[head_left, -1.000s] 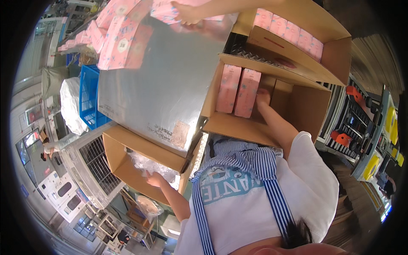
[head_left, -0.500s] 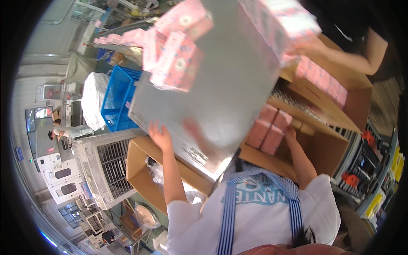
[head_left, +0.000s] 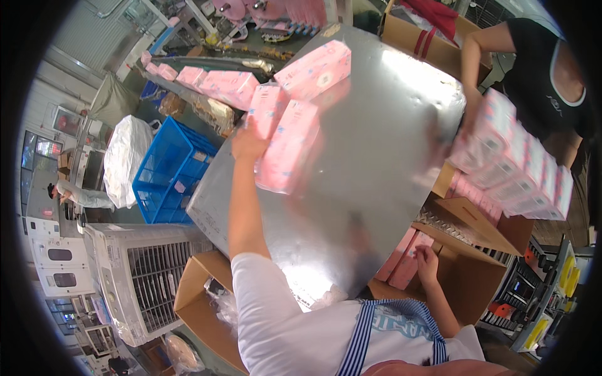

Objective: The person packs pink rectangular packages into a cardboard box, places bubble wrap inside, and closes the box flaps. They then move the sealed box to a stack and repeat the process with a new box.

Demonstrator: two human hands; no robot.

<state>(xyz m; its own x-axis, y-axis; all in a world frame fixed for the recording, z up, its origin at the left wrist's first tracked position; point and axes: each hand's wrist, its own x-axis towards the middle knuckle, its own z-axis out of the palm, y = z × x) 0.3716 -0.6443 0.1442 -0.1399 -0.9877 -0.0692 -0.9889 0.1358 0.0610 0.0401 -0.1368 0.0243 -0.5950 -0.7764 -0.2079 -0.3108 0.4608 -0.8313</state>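
Observation:
My left hand [head_left: 248, 145] reaches over the metal tabletop [head_left: 370, 150], its fingers closed around the near end of a pink tissue pack [head_left: 266, 106]. A second tissue pack [head_left: 290, 147] lies close to its right, and another pack [head_left: 316, 70] rests farther back. Bent and slightly apart, the fingers of my right hand [head_left: 427, 262] appear to hold nothing. That hand is over the near cardboard box [head_left: 467, 282], beside pink packs [head_left: 401, 257] inside it.
At the right a co-worker holds a bundle of tissue packs [head_left: 511, 160] above another carton [head_left: 476, 222]. More packs [head_left: 229, 86] line a conveyor at the far left. A blue crate [head_left: 169, 169], an air cooler [head_left: 150, 269] and an open box [head_left: 207, 301] stand left.
My left hand has moved forward from the table's near edge to the packs. My right hand has lifted off the boxed packs. The co-worker's bundle has moved right, off the tabletop.

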